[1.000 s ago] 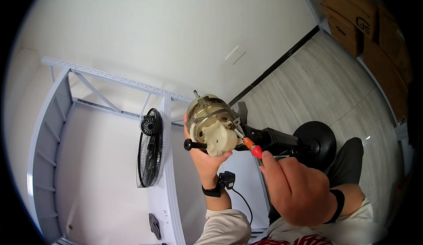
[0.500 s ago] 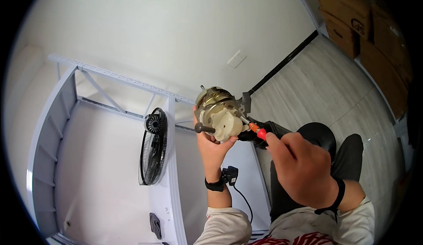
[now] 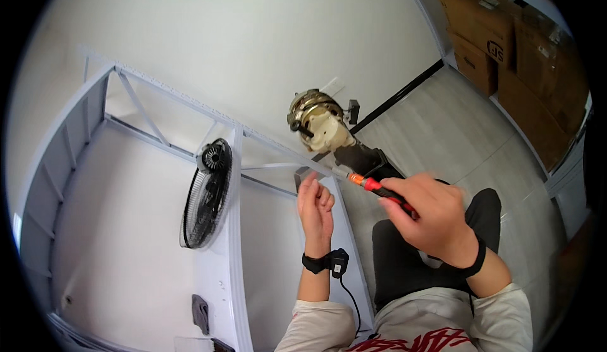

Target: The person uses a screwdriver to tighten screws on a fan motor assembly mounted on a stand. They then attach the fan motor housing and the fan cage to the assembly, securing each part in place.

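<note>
Shelf: pale metal shelf unit [image 3: 234,251], left of and behind the left hand
Wall: white wall [image 3: 208,29] beyond both hands
Floor: grey tiles [image 3: 442,121], beyond the right hand
Fan motor: cream gear housing [image 3: 327,132], ahead of both hands, atop a dark stand [image 3: 361,158] that the right hand partly hides
Left hand [image 3: 316,209]: fingers curled; cannot tell whether they pinch anything
Right hand [image 3: 433,216]: gripping a red-black screwdriver [image 3: 391,197]
Left of hands: black fan grille [image 3: 207,200], grey cloth [image 3: 200,314]
Far right: cardboard boxes [image 3: 484,29]
</note>
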A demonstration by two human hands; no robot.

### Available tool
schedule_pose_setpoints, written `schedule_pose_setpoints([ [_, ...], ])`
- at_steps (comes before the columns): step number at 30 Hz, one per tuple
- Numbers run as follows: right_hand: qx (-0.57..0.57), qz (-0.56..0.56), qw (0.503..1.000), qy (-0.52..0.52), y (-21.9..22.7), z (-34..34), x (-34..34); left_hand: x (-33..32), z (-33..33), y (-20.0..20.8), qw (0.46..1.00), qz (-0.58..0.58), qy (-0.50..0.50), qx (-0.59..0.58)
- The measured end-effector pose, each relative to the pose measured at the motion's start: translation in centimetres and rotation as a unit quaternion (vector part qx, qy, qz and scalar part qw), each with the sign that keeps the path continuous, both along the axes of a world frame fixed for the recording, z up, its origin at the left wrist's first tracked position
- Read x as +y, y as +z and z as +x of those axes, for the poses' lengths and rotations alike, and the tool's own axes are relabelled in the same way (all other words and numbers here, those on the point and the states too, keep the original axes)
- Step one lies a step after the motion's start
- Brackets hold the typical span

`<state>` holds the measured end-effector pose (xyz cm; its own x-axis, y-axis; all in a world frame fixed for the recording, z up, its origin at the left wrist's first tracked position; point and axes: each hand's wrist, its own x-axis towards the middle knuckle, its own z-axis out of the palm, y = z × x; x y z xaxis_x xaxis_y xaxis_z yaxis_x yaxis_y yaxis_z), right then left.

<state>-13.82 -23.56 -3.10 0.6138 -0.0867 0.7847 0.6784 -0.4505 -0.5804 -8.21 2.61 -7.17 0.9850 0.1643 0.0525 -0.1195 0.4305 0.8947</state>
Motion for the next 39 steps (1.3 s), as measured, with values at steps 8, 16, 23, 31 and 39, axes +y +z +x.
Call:
schedule_pose_setpoints([
  [8, 0.087, -0.036, 0.991, 0.096, -4.8, -0.3, 4.4, 1.5, -2.4, -6.9, 0.989, 0.101, -0.074, 0.072],
  [16, 0.161, -0.096, 0.976, 0.107, -7.6, 0.1, 5.2, -0.3, -2.7, -7.7, 0.968, -0.202, -0.029, 0.148],
  [23, 0.213, -0.144, 0.962, 0.087, -8.9, 0.8, 4.5, 0.3, -1.6, -11.1, 0.942, -0.274, -0.073, 0.178],
  [31, 0.215, -0.148, 0.962, 0.074, -10.2, 1.1, 4.2, -0.9, -1.8, -10.6, 0.956, -0.214, -0.092, 0.180],
  [39, 0.237, -0.156, 0.955, 0.087, -9.7, 1.0, 3.8, -1.1, -1.9, -10.9, 0.963, -0.197, -0.094, 0.159],
])
